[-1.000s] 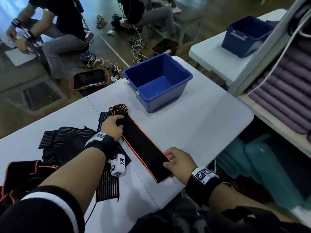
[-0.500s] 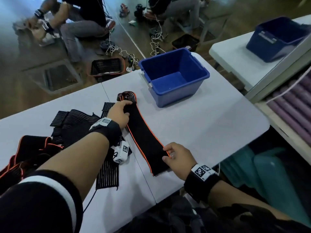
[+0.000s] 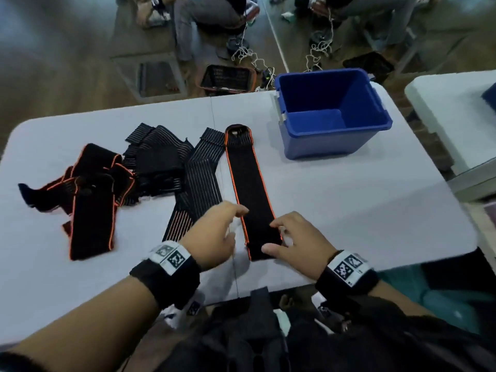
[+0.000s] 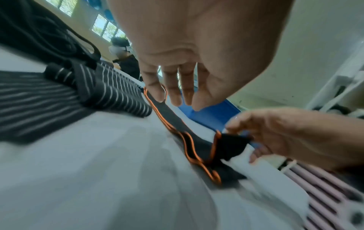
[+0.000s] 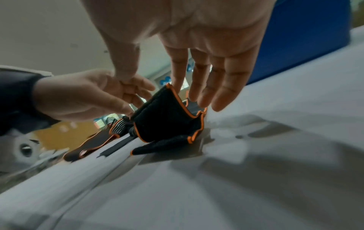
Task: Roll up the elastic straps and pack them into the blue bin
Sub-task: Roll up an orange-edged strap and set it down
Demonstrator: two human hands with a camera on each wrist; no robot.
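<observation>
A white desk (image 3: 349, 200), with a seam running front to back through its middle, carries everything. At its far right stands an open blue bin (image 3: 335, 142). Just left of the bin a black, orange-edged strap (image 3: 251, 183) lies stretched out flat from far to near. Beside it lies a black striped strap (image 3: 198, 173), and further left a loose heap of black straps (image 3: 107, 181), some orange-edged, some striped.

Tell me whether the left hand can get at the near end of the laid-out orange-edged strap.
Probably yes. The left hand is open beside the strap, nothing between them; the right hand already lifts that end.
</observation>
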